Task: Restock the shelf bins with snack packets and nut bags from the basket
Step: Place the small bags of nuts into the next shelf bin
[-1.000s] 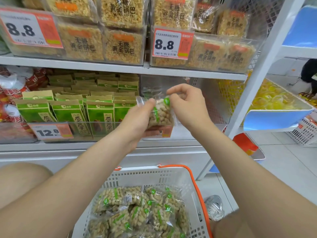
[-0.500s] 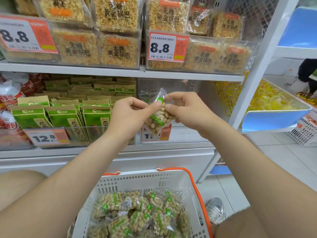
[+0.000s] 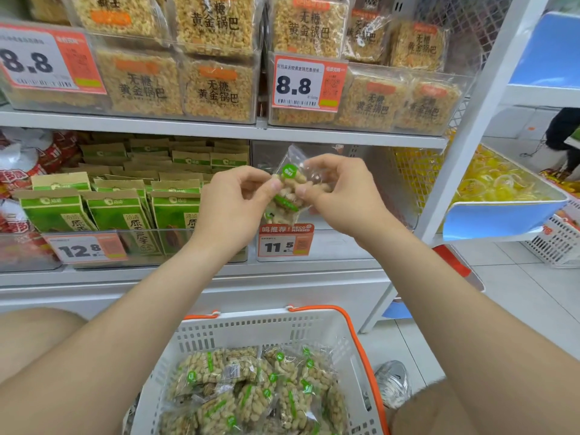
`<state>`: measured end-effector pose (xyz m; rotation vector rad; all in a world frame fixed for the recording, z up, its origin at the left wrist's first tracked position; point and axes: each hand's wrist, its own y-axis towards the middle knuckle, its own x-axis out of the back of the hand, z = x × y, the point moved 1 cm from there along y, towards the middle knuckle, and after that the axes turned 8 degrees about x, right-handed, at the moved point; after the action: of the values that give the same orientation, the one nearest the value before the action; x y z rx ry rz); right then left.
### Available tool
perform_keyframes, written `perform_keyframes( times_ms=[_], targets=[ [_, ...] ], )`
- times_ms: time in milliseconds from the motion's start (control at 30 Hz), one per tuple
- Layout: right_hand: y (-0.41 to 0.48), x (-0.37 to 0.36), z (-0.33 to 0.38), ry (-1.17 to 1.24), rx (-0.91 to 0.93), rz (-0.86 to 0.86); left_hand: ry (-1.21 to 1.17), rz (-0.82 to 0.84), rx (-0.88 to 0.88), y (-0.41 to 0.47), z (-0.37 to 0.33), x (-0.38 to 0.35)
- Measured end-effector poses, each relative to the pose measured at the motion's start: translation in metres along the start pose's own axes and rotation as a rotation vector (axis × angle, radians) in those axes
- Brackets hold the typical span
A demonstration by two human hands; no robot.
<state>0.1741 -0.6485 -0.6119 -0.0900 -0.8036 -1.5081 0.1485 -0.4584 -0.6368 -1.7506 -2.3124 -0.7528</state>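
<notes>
Moved: nut bag (image 3: 290, 189) has risen slightly between my fingers
Fingers: left hand (image 3: 232, 205) and right hand (image 3: 342, 196) each pinch its film, one per side
Place: bin (image 3: 342, 243) just beyond fingers, basket (image 3: 260, 328) well below
Risk: slick film could slip my pinch, I judge, dropping short

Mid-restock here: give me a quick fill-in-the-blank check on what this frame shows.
1. The left hand and right hand pinch one nut bag just above the lower tag, which reads ____.
2. The basket has a handle coloured ____.
3. The packets left of the hands are mostly ____.
4. The top-shelf tag above the hands reads ____.
Missing words: 11.5; orange; green; 8.8
</notes>
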Motion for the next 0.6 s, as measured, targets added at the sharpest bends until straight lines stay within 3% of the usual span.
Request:
perform_keyframes(
  times_ms=[100, 200, 400, 600],
  targets=[
    [0.004, 0.004, -0.001, -0.246, 0.183, -0.084, 0.452, -0.070, -0.102, 0.000, 0.003, 0.002],
    [0.007, -0.003, -0.009, -0.384, 0.221, 0.011, 0.760, 0.002, -0.089, -0.004, 0.005, 0.002],
    [0.010, -0.040, -0.028, -0.465, 0.065, 0.330, 0.879, 0.111, -0.039, -0.006, 0.017, -0.002],
    [0.021, -0.046, -0.035, -0.397, -0.024, 0.299, 0.875, 0.167, -0.035, -0.004, 0.022, -0.005]
  ],
)
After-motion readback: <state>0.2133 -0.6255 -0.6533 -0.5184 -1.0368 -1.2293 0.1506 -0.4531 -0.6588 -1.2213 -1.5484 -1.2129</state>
